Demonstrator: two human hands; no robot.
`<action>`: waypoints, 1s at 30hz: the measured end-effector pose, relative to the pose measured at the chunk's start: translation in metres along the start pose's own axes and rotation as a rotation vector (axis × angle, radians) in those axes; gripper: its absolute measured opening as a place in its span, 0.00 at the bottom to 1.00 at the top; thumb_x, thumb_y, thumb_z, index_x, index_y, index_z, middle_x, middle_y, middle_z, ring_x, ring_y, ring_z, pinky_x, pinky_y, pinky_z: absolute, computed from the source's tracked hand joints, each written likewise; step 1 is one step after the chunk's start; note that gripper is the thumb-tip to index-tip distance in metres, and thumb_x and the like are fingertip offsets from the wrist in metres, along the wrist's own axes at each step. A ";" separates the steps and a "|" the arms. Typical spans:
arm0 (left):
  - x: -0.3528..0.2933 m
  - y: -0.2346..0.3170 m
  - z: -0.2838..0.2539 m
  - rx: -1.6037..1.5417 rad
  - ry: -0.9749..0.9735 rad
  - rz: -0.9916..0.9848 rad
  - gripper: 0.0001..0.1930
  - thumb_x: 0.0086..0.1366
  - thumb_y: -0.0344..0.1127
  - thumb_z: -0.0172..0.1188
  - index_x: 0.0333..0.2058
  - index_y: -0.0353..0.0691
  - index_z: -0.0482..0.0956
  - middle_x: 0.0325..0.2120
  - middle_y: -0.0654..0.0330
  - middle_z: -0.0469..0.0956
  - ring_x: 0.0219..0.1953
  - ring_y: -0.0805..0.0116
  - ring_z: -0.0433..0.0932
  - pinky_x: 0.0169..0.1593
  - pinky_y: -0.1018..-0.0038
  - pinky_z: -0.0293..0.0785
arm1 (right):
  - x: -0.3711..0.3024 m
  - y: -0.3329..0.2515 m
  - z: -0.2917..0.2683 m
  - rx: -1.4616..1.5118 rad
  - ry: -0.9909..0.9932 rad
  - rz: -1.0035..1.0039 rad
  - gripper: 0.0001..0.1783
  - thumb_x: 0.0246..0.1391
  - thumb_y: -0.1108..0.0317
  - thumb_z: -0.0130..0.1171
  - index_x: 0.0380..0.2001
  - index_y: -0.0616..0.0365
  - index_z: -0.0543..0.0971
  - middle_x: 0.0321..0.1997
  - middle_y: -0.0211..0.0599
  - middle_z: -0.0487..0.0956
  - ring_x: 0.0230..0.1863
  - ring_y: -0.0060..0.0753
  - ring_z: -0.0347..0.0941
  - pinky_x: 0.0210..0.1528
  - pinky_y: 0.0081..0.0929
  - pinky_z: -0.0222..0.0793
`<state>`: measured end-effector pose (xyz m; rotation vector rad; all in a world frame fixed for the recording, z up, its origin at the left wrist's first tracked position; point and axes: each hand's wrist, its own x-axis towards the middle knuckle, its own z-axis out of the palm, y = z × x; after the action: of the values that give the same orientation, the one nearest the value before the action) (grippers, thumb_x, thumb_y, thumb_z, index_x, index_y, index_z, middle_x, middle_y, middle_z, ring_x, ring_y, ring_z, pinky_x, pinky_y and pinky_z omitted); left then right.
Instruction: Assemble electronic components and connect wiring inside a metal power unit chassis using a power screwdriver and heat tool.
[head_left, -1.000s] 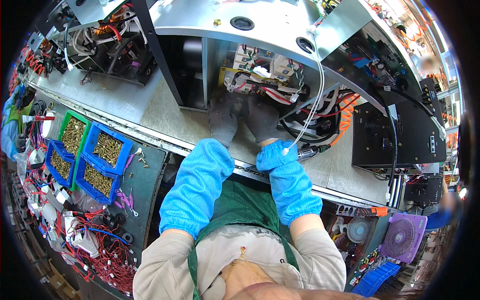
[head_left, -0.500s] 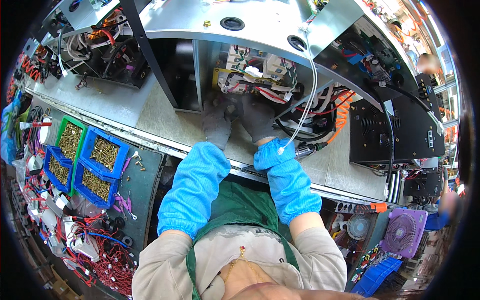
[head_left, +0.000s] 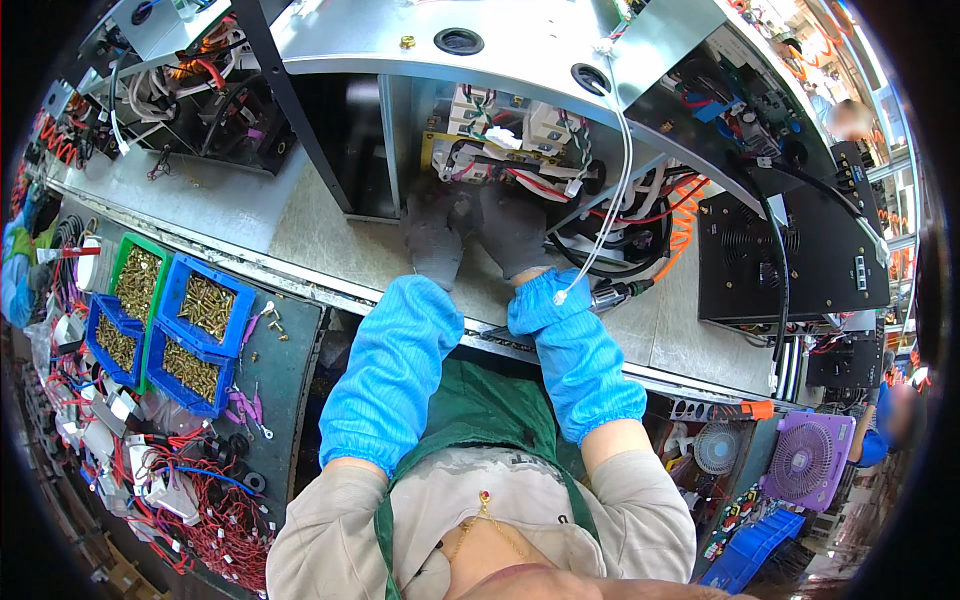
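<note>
My left hand (head_left: 434,238), in a dark grey glove, reaches into the lower opening of a metal cabinet (head_left: 390,45). Close beside it is my right hand (head_left: 513,232), gloved alike. The fingers of both hands curl inward in the shadow at the opening; whatever they grip is too dark to make out. Just beyond them sit white terminal blocks (head_left: 548,130) with twisted green-and-white wires and red and black cables. A thin white cable (head_left: 626,170) hangs from a grommet hole in the cabinet top, its plug near my right sleeve. A power driver (head_left: 612,296) lies beside my right wrist.
Blue screw bins (head_left: 204,304) and a green one (head_left: 128,262) stand at the left, near bundled red wires (head_left: 225,535). A black fan unit (head_left: 745,260) is at the right, a purple fan (head_left: 803,460) below it. Another person's blue sleeve (head_left: 873,448) shows at the far right.
Both hands stay at the cabinet opening, with only slight movement of the left hand and sleeve. The whole view has shifted a little.
</note>
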<state>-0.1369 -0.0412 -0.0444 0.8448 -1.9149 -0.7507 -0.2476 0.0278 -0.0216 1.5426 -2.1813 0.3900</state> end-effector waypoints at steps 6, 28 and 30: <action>0.003 0.016 0.000 -0.287 0.018 -0.389 0.12 0.55 0.28 0.60 0.39 0.45 0.81 0.56 0.47 0.63 0.56 0.47 0.66 0.55 0.62 0.69 | 0.001 -0.006 -0.006 0.005 -0.048 0.053 0.08 0.51 0.67 0.50 0.30 0.56 0.78 0.22 0.41 0.77 0.26 0.45 0.76 0.28 0.40 0.69; 0.017 -0.023 0.001 -0.014 -0.195 0.160 0.12 0.58 0.39 0.58 0.41 0.46 0.81 0.47 0.48 0.71 0.51 0.48 0.69 0.55 0.59 0.66 | -0.016 0.011 0.000 0.120 -0.086 0.096 0.14 0.50 0.62 0.57 0.41 0.46 0.79 0.26 0.46 0.78 0.28 0.50 0.76 0.28 0.45 0.72; 0.018 -0.022 0.000 0.051 -0.183 0.143 0.12 0.57 0.36 0.59 0.41 0.46 0.81 0.47 0.49 0.71 0.50 0.49 0.70 0.54 0.60 0.68 | -0.017 0.009 0.005 0.066 -0.022 0.112 0.14 0.49 0.63 0.57 0.41 0.47 0.79 0.25 0.46 0.78 0.27 0.50 0.76 0.29 0.44 0.71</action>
<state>-0.1381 -0.0682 -0.0534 0.6800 -2.1397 -0.7150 -0.2517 0.0423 -0.0341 1.4688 -2.2998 0.4877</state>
